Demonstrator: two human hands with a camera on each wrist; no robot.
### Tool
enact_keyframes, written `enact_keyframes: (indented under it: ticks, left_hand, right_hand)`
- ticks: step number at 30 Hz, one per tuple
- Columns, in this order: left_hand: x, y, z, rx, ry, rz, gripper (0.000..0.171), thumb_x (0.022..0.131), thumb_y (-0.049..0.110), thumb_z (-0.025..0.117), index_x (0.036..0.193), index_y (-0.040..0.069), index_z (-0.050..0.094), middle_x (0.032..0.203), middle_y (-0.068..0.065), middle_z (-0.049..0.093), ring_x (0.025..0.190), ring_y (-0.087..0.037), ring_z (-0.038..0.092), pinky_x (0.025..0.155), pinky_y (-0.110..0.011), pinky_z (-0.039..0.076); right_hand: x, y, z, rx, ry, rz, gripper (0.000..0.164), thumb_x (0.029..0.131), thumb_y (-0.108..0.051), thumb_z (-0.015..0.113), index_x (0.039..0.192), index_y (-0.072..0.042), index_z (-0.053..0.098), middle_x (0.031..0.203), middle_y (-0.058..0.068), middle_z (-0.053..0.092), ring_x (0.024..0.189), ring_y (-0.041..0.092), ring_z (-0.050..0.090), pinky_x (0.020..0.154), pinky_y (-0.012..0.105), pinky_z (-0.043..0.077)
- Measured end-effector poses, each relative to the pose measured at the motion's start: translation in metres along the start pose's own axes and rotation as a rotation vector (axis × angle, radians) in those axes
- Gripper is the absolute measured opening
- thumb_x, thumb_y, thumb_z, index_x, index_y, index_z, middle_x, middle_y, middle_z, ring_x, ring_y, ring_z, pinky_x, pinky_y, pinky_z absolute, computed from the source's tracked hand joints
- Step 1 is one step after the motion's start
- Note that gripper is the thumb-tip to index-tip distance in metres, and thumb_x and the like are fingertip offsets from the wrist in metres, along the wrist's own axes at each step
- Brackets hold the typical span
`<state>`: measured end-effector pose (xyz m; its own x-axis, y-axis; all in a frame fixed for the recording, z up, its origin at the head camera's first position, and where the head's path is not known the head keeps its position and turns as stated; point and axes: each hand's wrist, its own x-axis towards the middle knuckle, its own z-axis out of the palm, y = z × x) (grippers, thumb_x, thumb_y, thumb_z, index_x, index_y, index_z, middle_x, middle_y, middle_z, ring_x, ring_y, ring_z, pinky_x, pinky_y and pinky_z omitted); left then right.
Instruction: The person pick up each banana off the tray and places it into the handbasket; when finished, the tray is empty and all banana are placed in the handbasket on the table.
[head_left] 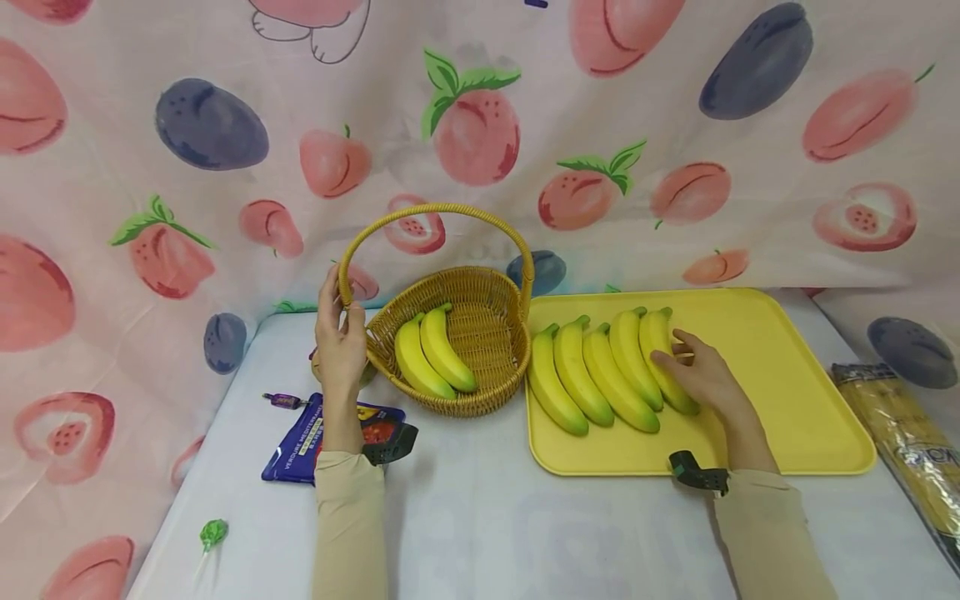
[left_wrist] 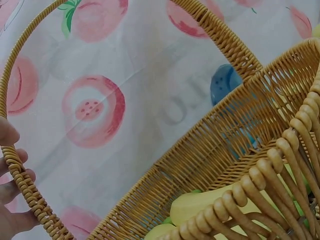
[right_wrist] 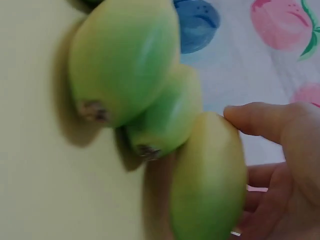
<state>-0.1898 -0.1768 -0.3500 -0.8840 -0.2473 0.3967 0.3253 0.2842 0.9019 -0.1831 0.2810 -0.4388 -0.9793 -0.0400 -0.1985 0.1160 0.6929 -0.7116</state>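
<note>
My left hand (head_left: 342, 346) holds the wicker basket's tall arched handle (head_left: 435, 210) near its left foot, fingers around it in the left wrist view. Inside the basket (head_left: 491, 404) lie two yellow bananas (head_left: 447, 354), side by side. Several more bananas (head_left: 557, 383) form a row on the left half of a yellow tray (head_left: 765, 375). At the right end of that row, my right hand (head_left: 701, 371) is beside the last banana (right_wrist: 207, 175). Its thumb tip is right at the banana's edge; the other fingers lie along the same side, loosely bent.
Left of the basket lie a blue packet (head_left: 292, 454) and a purple-wrapped candy (head_left: 285, 401). A green lollipop (head_left: 213, 533) is at the front left. A bag of pasta-like sticks (head_left: 900, 433) lies right of the tray. Behind the table hangs a fruit-print cloth (head_left: 465, 25).
</note>
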Motion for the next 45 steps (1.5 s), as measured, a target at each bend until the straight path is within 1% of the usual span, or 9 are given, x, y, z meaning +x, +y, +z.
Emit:
enact_keyframes:
  ticks: [12,18,20,25,28,32,35,37,45]
  left_hand:
    - [0.001,-0.001,0.0,0.011,-0.022,0.003,0.053,0.097,0.004,0.043,0.148,0.01,0.029,0.154,-0.01,0.028,0.137,-0.032,0.036,0.11,-0.047,0.035]
    - [0.001,-0.004,0.0,-0.006,-0.023,-0.007,0.054,0.097,0.004,0.044,0.148,0.01,0.029,0.154,-0.011,0.028,0.137,-0.033,0.035,0.112,-0.047,0.031]
    - [0.001,-0.004,0.001,-0.014,-0.022,-0.022,0.054,0.097,0.005,0.044,0.148,0.013,0.03,0.154,-0.009,0.028,0.138,-0.032,0.035,0.112,-0.048,0.03]
    - [0.007,-0.022,0.001,-0.026,-0.019,-0.029,0.055,0.097,0.009,0.045,0.148,0.024,0.031,0.154,0.0,0.028,0.138,-0.025,0.035,0.113,-0.045,0.031]
    - [0.008,-0.027,0.001,-0.026,-0.02,-0.016,0.055,0.097,0.01,0.045,0.148,0.024,0.031,0.154,0.0,0.028,0.138,-0.025,0.035,0.112,-0.045,0.032]
    - [0.003,-0.01,0.002,-0.017,-0.033,-0.028,0.056,0.096,0.006,0.045,0.149,0.015,0.029,0.155,-0.006,0.025,0.138,-0.03,0.034,0.113,-0.048,0.03]
    - [0.0,-0.002,0.002,-0.004,-0.035,-0.03,0.056,0.096,0.003,0.045,0.149,0.011,0.028,0.156,-0.009,0.024,0.138,-0.033,0.034,0.112,-0.05,0.03]
    - [0.0,-0.002,0.003,-0.004,-0.033,-0.027,0.056,0.095,0.002,0.045,0.149,0.01,0.028,0.156,-0.01,0.024,0.138,-0.034,0.034,0.112,-0.051,0.029]
    - [-0.001,0.0,0.001,0.022,-0.017,-0.045,0.056,0.096,0.004,0.045,0.149,0.014,0.029,0.156,-0.006,0.024,0.138,-0.029,0.034,0.112,-0.048,0.03]
  right_hand:
    - [-0.008,-0.012,-0.004,0.051,-0.057,-0.075,0.084,0.089,-0.052,0.055,0.152,-0.01,0.017,0.142,0.023,0.038,0.124,0.039,0.042,0.094,0.05,0.042]
    - [-0.012,-0.026,0.001,0.049,-0.082,-0.148,0.076,0.092,-0.043,0.056,0.151,-0.01,0.021,0.139,0.02,0.041,0.119,0.034,0.044,0.091,0.042,0.041]
    - [-0.015,-0.032,0.003,0.052,-0.094,-0.172,0.075,0.093,-0.042,0.055,0.151,-0.01,0.022,0.139,0.019,0.041,0.119,0.033,0.043,0.09,0.041,0.041]
    - [-0.02,-0.045,0.01,0.051,-0.123,-0.24,0.07,0.094,-0.036,0.056,0.149,-0.005,0.025,0.14,0.019,0.042,0.118,0.032,0.044,0.09,0.041,0.043]
    - [-0.022,-0.052,0.014,0.068,-0.151,-0.277,0.068,0.094,-0.031,0.057,0.148,-0.001,0.027,0.141,0.02,0.041,0.118,0.033,0.045,0.092,0.045,0.043]
    - [-0.025,-0.061,0.02,0.08,-0.183,-0.306,0.067,0.093,-0.03,0.058,0.146,-0.002,0.03,0.14,0.018,0.041,0.117,0.033,0.046,0.093,0.046,0.044]
    - [-0.027,-0.067,0.025,0.081,-0.194,-0.335,0.065,0.093,-0.03,0.059,0.146,-0.004,0.032,0.136,0.016,0.044,0.114,0.031,0.048,0.091,0.043,0.045]
    - [-0.028,-0.07,0.03,0.08,-0.203,-0.361,0.064,0.092,-0.029,0.06,0.146,-0.005,0.033,0.133,0.016,0.046,0.112,0.029,0.049,0.089,0.041,0.047]
    - [-0.03,-0.09,0.049,0.115,-0.243,-0.415,0.064,0.09,-0.032,0.063,0.144,-0.013,0.037,0.128,0.008,0.049,0.107,0.023,0.05,0.088,0.037,0.047]
